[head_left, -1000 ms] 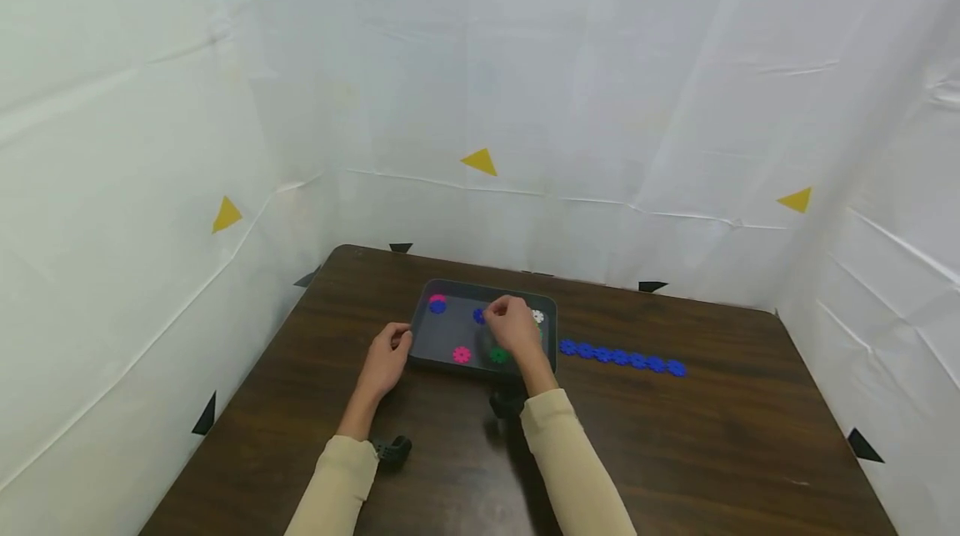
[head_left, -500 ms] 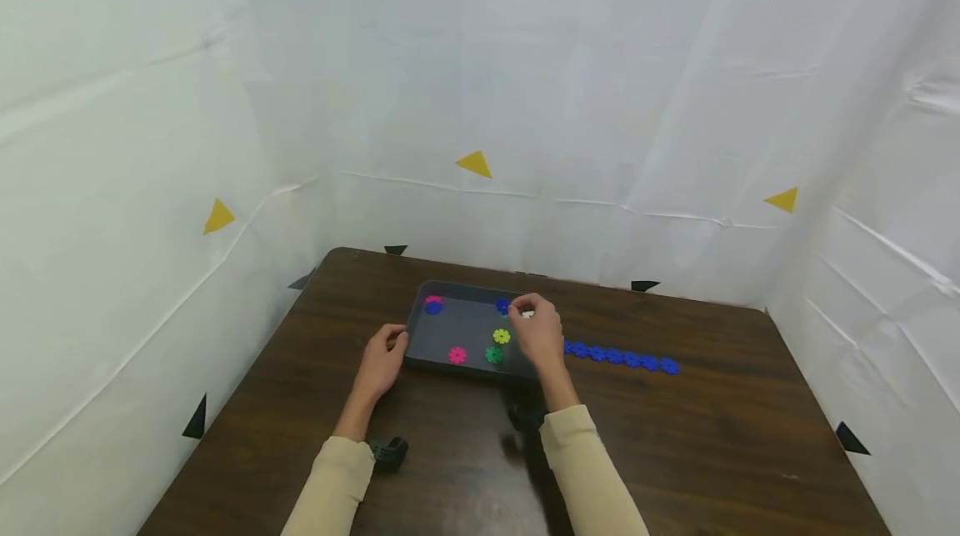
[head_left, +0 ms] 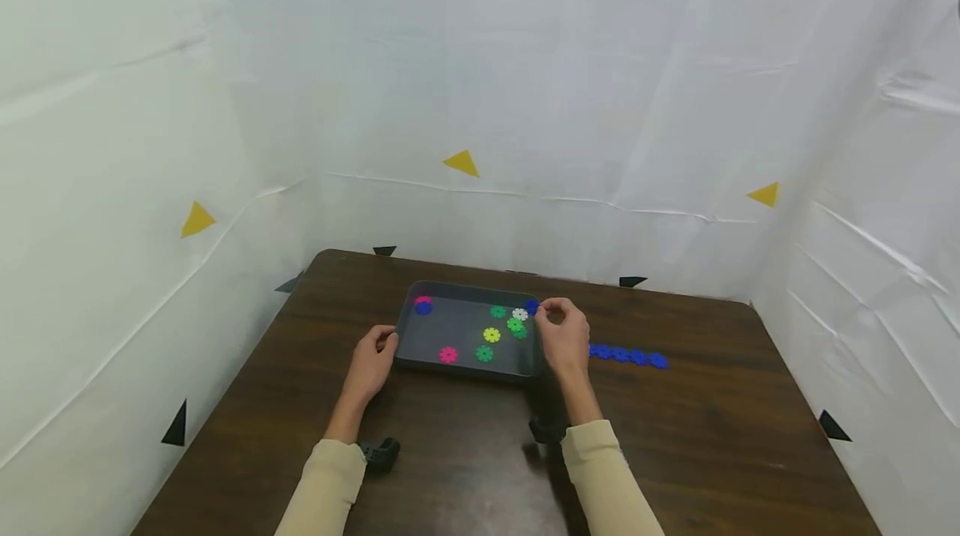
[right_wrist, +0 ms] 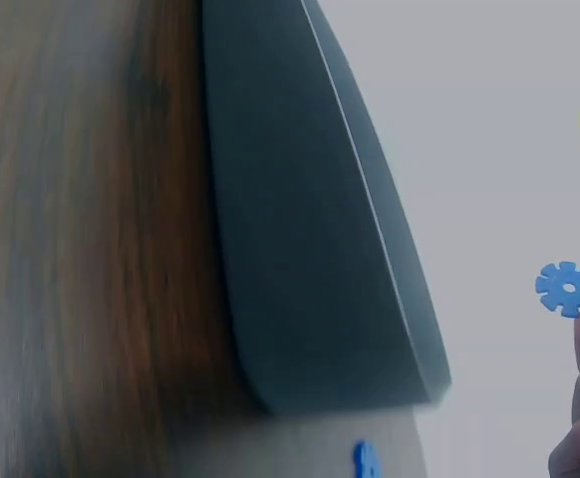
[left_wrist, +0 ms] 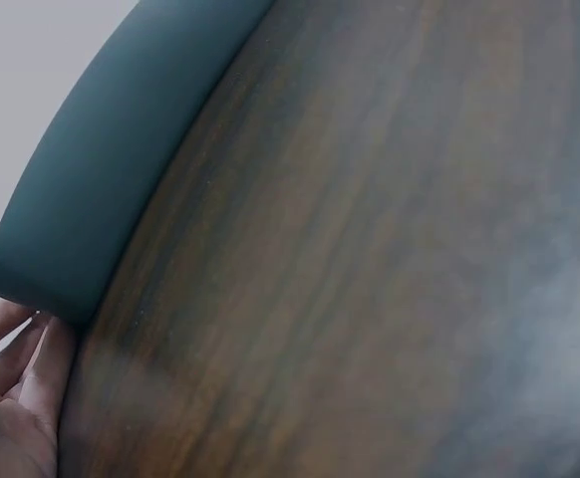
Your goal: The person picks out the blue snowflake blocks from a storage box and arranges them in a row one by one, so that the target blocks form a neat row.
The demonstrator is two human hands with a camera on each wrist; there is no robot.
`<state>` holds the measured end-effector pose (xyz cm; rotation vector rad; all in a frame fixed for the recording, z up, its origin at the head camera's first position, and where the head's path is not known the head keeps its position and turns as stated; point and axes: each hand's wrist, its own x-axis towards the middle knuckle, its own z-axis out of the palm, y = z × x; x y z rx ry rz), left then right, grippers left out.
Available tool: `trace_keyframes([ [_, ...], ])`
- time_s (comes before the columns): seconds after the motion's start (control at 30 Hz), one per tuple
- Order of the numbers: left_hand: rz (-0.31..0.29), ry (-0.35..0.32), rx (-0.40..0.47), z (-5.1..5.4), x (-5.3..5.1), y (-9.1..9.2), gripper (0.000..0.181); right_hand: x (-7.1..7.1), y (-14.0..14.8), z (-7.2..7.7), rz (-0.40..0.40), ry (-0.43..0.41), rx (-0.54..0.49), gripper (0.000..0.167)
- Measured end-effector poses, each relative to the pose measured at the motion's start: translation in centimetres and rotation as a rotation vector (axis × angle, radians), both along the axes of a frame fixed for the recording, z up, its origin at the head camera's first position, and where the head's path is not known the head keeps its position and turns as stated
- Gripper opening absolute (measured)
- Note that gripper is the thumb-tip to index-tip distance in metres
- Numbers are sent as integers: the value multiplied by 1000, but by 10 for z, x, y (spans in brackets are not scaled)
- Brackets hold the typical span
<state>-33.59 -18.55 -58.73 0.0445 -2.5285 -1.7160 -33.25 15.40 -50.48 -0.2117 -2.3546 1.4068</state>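
Observation:
Between the thumb and fingertips of my right hand (head_left: 564, 343) is a blue flower-shaped notched disc (head_left: 532, 307), raised near the tray's right rim. The right wrist view shows this blue disc (right_wrist: 556, 282) with its notched edge and centre hole. My left hand (head_left: 370, 363) grips the left edge of the dark grey tray (head_left: 450, 328); in the left wrist view its fingers (left_wrist: 49, 373) lie against the tray wall (left_wrist: 91, 169) at a corner. Right of the tray, a line of blue discs (head_left: 628, 355) lies on the table, partly hidden behind my right hand.
Inside the tray lie a yellow disc (head_left: 492, 335), a white disc (head_left: 520, 314), a pink disc (head_left: 448, 355), several green discs (head_left: 484, 353) and a blue disc (head_left: 423, 308) overlapping a pink one. White sheeting (head_left: 420, 102) surrounds the brown wooden table (head_left: 712, 428).
My right hand has moved right across the tray, carrying the blue disc from the middle to the right rim. The yellow, white and green discs have come into sight. My left hand stays at the tray.

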Motion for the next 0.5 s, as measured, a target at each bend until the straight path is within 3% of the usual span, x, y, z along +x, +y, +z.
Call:
trace_keyframes([
  [0.27, 1, -8, -2, 1, -1, -8, 43, 7, 30, -6, -21, 32, -43, 16],
  [0.5, -1, -7, -2, 3, -1, -9, 43, 15, 67, -13, 3, -49, -104, 21],
])
